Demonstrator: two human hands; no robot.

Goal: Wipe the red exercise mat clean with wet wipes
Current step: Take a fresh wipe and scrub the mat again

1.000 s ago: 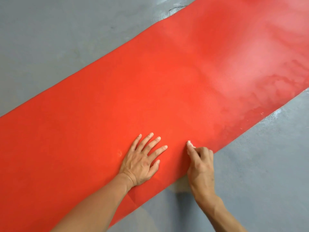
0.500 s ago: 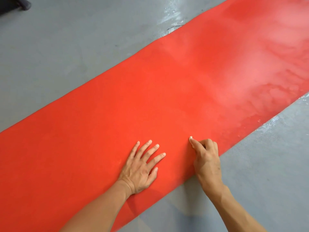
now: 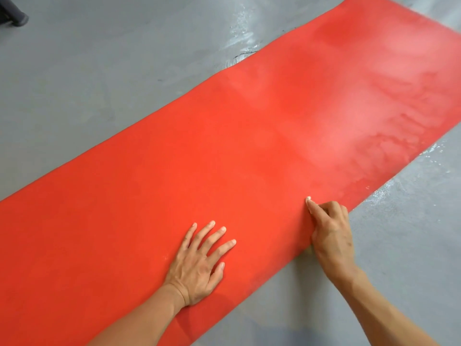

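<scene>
Since a second ago my head has lifted a little, so more of the far end of the mat [image 3: 224, 151] shows and a dark object [image 3: 15, 15] has come into the top left corner; both hands sit about where they were on the near edge.

My left hand [image 3: 199, 263] lies flat on the mat with the fingers spread and straight, pressing it down to hold it steady. My right hand [image 3: 329, 231] is curled at the mat's near edge, forefinger stretched forward, with a bit of white showing at the fingertip [image 3: 308, 201]. I take that to be the wet wipe bunched in my fingers, though most of it is hidden under the hand.

The mat runs diagonally across the grey floor [image 3: 99, 83], from lower left to upper right. Its far right part looks paler and streaked, likely damp from wiping, while the stretch around my hands is a flat, even red. So I judge I am midway, working along the near edge. The next move calls for firm pressure on the wipe and a sweep across the dry stretch, with the left hand keeping the mat from sliding.

Shiny wet patches [image 3: 242, 33] lie on the floor beside the mat. Nothing stands on the mat to block the stroke.
</scene>
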